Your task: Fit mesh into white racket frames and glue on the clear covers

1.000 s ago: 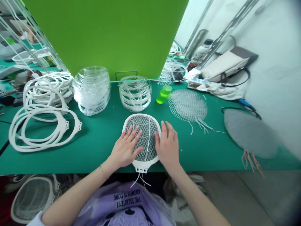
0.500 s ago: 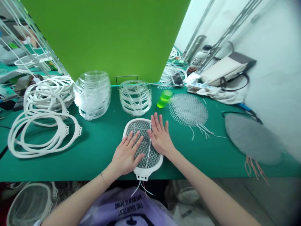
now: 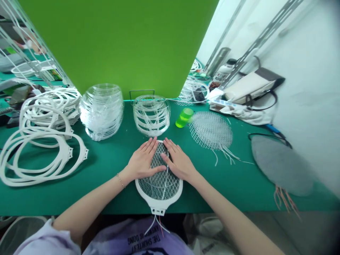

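A white oval swatter frame with a wire mesh face [image 3: 159, 187] lies flat on the green mat, with thin wires trailing from its handle end [image 3: 156, 225] over the table edge. My left hand [image 3: 142, 159] rests flat on the mesh's upper left. My right hand [image 3: 177, 164] lies on its upper right, with fingertips almost meeting the left hand. Together they hide the frame's far rim. Neither hand closes around anything. A loose round mesh sheet with trailing strands [image 3: 209, 130] lies to the right, apart from both hands.
Stacked transparent rings [image 3: 151, 116] and a taller transparent stack [image 3: 101, 112] stand beyond my hands, with white frames [image 3: 42, 148] at left. A green cup [image 3: 184, 117] stands nearby. A grey round sheet [image 3: 280, 165] lies at right, below a bag [image 3: 251, 85].
The swatter frame has slid toward me, off the mat's front edge slightly. My right hand has come down flat on the mesh, and both hands now sit near its far end.
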{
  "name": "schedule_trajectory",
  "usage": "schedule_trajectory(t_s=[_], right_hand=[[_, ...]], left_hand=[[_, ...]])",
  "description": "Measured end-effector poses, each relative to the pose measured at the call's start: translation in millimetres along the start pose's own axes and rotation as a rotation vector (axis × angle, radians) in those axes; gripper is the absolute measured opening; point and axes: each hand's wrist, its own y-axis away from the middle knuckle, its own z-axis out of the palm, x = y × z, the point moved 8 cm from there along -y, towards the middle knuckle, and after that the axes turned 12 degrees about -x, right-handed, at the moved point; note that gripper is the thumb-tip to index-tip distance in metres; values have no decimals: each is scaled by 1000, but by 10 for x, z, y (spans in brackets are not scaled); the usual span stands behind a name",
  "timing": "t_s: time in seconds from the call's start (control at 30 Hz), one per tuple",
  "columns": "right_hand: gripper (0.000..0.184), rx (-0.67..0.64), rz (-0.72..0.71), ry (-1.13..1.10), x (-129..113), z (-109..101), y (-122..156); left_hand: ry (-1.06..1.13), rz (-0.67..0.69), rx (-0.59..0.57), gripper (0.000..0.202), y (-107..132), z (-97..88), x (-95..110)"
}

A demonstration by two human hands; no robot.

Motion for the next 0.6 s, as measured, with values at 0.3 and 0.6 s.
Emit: schedule_trajectory(t_s=[0.3, 0.6], right_hand=[[82, -48, -85, 184, -102, 15, -21], [66, 141, 56, 69, -27, -59, 150]], left_hand=[[52, -45, 35, 105, -2, 7, -26], [-17, -31, -12, 99, -14, 7, 11]])
